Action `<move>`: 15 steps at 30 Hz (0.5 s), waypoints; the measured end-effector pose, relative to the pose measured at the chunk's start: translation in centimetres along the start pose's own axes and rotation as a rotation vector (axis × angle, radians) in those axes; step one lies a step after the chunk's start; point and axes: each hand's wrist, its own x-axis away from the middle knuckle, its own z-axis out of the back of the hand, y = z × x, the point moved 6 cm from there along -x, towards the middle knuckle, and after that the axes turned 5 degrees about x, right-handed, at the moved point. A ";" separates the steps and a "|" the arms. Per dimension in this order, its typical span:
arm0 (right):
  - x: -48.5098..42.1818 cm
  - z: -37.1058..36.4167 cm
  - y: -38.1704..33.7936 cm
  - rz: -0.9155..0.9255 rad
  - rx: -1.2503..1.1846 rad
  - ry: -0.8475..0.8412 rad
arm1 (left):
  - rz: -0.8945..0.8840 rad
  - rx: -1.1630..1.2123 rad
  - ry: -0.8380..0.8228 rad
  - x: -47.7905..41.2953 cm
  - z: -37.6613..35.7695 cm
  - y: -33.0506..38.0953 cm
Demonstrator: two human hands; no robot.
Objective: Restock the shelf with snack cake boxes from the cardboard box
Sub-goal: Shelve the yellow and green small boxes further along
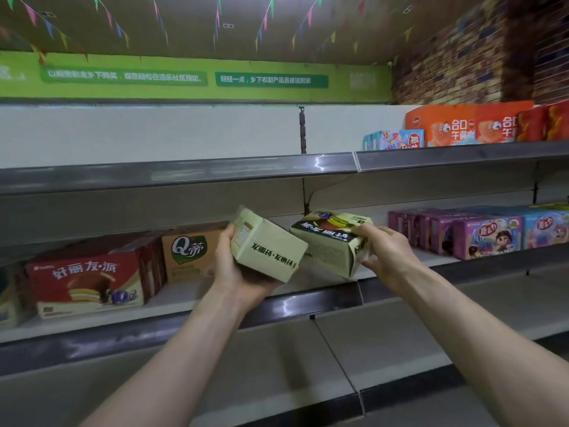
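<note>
- Snack cake boxes, two pale green ones, are in my hands in front of the middle shelf (308,298), above its front edge.
- My left hand (238,271) has its grip clamped round the underside of the left pale green box (266,252), which is tilted with its printed side facing me and the lettering upside down.
- My right hand (389,257) has its grip clamped on the right end of the right pale green box (328,241), also tilted, its pictured face turned upward.
- Near corners of the two boxes sit just beside each other; I cannot tell if they touch.
- On the same shelf, toward its left end, stand a red pie box (89,282) and an orange Q box (189,255).
- Purple snack boxes (486,234) stand toward its right end.
</note>
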 end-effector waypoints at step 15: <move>-6.0 -1.8 3.2 -0.180 0.142 -0.331 | 0.065 0.116 -0.024 -7.2 -0.1 0.3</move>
